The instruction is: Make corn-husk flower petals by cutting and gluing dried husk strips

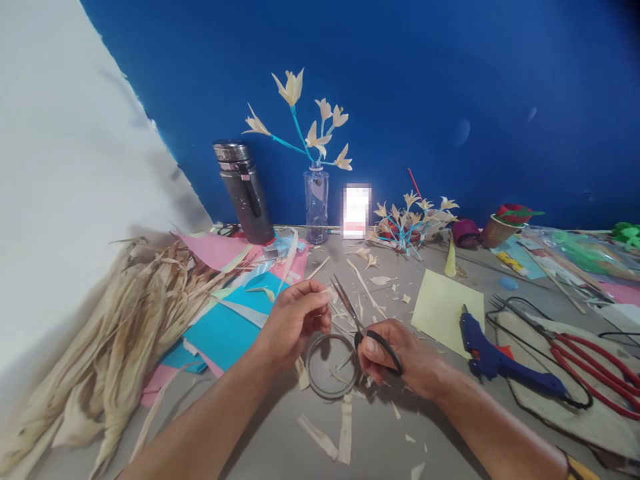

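My left hand (296, 319) pinches a small pale strip of dried husk (327, 294) between thumb and fingers, above the table. My right hand (395, 357) grips black-handled scissors (356, 319), blades slightly parted and pointing up-left at the strip. Just below both hands a dark ring-shaped lid (331, 367) lies on the grey table (280, 440). Pale husk scraps (345, 430) are scattered around it.
A heap of dried husks (115, 333) lies left, beside blue and pink paper sheets (225, 330). A dark flask (245, 192) and a bottle with husk flowers (317, 203) stand at the back. Right: yellow paper (443, 307), blue glue gun (505, 363), red-handled shears (595, 370).
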Motion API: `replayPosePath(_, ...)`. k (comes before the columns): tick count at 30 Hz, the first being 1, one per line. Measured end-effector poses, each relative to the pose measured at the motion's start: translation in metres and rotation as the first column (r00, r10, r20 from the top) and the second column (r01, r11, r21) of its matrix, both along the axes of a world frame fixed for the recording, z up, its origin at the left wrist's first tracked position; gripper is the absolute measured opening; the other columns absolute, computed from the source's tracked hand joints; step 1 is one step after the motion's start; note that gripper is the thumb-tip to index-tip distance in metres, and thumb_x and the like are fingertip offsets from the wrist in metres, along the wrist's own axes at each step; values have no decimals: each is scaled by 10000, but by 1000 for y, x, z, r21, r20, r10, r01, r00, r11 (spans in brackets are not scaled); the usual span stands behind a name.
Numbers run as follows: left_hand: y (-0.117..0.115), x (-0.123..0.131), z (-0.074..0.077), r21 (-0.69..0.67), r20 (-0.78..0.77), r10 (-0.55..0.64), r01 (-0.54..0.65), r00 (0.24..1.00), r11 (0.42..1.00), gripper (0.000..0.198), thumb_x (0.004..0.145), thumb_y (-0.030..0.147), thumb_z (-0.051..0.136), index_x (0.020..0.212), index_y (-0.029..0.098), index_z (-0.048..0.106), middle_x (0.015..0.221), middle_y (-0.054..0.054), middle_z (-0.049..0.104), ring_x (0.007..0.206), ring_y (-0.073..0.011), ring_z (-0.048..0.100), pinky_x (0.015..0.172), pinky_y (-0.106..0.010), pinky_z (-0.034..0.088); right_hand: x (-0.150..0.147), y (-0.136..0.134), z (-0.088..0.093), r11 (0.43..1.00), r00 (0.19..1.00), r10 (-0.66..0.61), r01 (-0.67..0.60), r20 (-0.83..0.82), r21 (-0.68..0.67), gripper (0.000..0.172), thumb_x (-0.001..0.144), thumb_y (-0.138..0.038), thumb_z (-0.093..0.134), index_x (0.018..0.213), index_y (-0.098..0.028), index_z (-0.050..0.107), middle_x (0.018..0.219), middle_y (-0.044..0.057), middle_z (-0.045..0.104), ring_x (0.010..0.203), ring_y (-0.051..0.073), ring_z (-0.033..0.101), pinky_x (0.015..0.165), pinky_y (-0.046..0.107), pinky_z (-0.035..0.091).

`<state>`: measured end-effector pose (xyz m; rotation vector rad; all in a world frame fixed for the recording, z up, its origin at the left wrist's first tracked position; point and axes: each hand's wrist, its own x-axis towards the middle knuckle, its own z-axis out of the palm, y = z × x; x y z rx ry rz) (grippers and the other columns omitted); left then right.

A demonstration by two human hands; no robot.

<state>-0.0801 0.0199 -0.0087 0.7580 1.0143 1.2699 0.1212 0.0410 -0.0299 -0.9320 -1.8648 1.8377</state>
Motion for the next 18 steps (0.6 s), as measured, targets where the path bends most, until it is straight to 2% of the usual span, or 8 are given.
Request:
replayPosePath(7, 1, -3, 1, -3, 117, -45, 45, 992, 999, 215, 701, 182, 739, 639, 166, 533, 527, 44, 465, 489, -79, 439, 484, -213, 364, 4, 1, 7, 994, 995, 104, -103, 11, -16, 713, 684, -851, 583, 599, -143, 588, 488, 12, 538, 473, 98, 429, 483, 238, 284)
replayPosePath(18, 2, -4, 4, -31, 126, -84, 89, 988, 996, 238, 664, 186, 770, 606, 154, 541, 507, 35, 481, 469, -76, 456, 481, -212, 371, 5, 3, -1, 997, 997, 76, -77, 29, 7, 693, 690, -814, 628, 519, -146, 558, 455, -4, 487, 453, 77, 346, 462, 240, 223)
